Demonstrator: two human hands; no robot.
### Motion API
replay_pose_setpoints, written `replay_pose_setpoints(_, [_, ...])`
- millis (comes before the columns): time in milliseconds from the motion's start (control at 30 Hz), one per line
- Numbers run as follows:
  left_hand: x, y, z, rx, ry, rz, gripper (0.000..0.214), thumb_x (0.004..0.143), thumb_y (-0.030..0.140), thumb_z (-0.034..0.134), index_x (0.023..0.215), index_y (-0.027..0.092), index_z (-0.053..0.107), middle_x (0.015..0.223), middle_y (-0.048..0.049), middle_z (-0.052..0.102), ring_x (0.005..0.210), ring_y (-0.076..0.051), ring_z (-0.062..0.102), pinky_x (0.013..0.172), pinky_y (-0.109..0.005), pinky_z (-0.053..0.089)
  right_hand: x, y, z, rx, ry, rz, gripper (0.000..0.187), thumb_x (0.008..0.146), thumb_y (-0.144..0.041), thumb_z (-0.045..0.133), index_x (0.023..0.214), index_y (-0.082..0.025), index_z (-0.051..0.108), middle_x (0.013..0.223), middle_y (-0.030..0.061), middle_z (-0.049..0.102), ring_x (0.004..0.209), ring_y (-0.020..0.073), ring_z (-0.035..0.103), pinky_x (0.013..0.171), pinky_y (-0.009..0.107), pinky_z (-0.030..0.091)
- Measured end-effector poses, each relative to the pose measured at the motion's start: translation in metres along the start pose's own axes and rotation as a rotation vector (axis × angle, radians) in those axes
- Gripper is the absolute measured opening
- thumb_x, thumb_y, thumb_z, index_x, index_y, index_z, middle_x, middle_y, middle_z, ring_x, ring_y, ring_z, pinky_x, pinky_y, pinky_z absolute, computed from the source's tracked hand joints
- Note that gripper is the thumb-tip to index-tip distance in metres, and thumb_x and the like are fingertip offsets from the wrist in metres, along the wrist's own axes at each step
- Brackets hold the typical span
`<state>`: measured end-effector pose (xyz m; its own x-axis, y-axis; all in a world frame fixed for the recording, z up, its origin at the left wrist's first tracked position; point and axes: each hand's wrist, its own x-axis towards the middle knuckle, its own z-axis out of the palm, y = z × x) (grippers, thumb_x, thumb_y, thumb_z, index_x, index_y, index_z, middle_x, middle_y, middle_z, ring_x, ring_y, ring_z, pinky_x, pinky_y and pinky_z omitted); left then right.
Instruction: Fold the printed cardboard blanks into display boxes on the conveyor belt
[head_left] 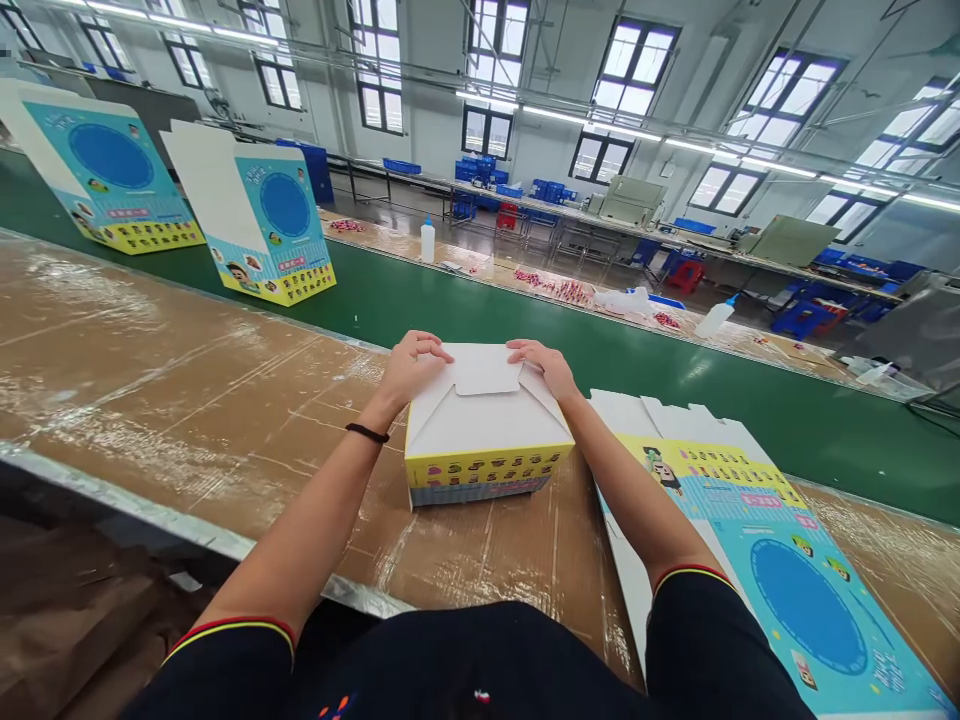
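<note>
Well, the white cardboard box (480, 425) sits on the brown-paper-covered workbench (187, 400) at 12 o'clock, its top flaps folded in around a central tab (486, 370), a yellow printed band (480, 465) along its near side. Both hands lie spread on the top's far corners, pinching nothing: the left hand (409, 370), with a black wristband (367, 433), and the right hand (544, 368). A flat printed carton blank (765, 560) lies at 4 o'clock; beyond, a green conveyor belt (750, 420) carries two standing printed cartons (262, 225) at 11 o'clock.
</note>
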<state>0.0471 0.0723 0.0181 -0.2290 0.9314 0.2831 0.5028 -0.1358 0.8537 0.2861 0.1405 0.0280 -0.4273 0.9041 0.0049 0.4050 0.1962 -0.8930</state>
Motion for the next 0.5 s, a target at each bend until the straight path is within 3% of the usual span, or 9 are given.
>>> replay_pose_setpoints(67, [0.004, 0.005, -0.004, 0.159, -0.137, 0.023, 0.037, 0.061, 0.047, 0.068, 0.087, 0.021, 0.072, 0.12, -0.0102, 0.059, 0.125, -0.034, 0.052, 0.114, -0.047, 0.039, -0.003, -0.01, -0.002, -0.103, -0.077, 0.016, 0.051, 0.086, -0.04, 0.055, 0.132, -0.019, 0.063, 0.16, 0.0024, 0.033, 0.151, 0.0141, 0.036, 0.139, 0.033, 0.028])
replay_pose_setpoints(133, [0.009, 0.011, -0.006, 0.349, -0.267, 0.051, 0.064, 0.058, 0.051, 0.076, 0.114, 0.02, 0.07, 0.127, -0.0136, 0.058, 0.13, -0.039, 0.047, 0.117, -0.052, 0.034, -0.004, -0.021, -0.003, -0.252, -0.153, 0.046, 0.076, 0.079, -0.035, 0.069, 0.151, -0.021, 0.047, 0.163, 0.0044, 0.024, 0.156, 0.0158, 0.028, 0.142, 0.036, 0.021])
replay_pose_setpoints(233, [0.011, 0.022, -0.005, 0.608, -0.39, 0.054, 0.093, 0.059, 0.053, 0.08, 0.143, 0.018, 0.056, 0.134, -0.0199, 0.055, 0.13, -0.046, 0.045, 0.114, -0.059, 0.032, -0.006, -0.032, -0.003, -0.416, -0.188, 0.075, 0.085, 0.078, -0.028, 0.07, 0.156, -0.021, 0.037, 0.162, 0.006, 0.024, 0.154, 0.0171, 0.029, 0.142, 0.038, 0.022])
replay_pose_setpoints(400, [0.001, 0.04, -0.001, 0.887, -0.432, 0.031, 0.099, 0.066, 0.053, 0.081, 0.153, 0.023, 0.045, 0.143, -0.0205, 0.049, 0.134, -0.047, 0.041, 0.114, -0.066, 0.026, -0.005, -0.029, 0.002, -0.507, -0.169, 0.074, 0.085, 0.075, -0.031, 0.071, 0.154, -0.029, 0.039, 0.158, 0.0052, 0.027, 0.138, 0.0205, 0.045, 0.135, 0.05, 0.033])
replay_pose_setpoints(500, [0.001, 0.038, 0.0, 0.839, -0.43, 0.046, 0.087, 0.078, 0.062, 0.069, 0.151, 0.02, 0.048, 0.14, -0.0202, 0.051, 0.135, -0.043, 0.04, 0.114, -0.062, 0.029, 0.004, -0.015, 0.002, -0.344, -0.137, 0.019, 0.082, 0.077, -0.038, 0.071, 0.152, -0.024, 0.043, 0.159, 0.0059, 0.028, 0.146, 0.0197, 0.038, 0.138, 0.044, 0.029])
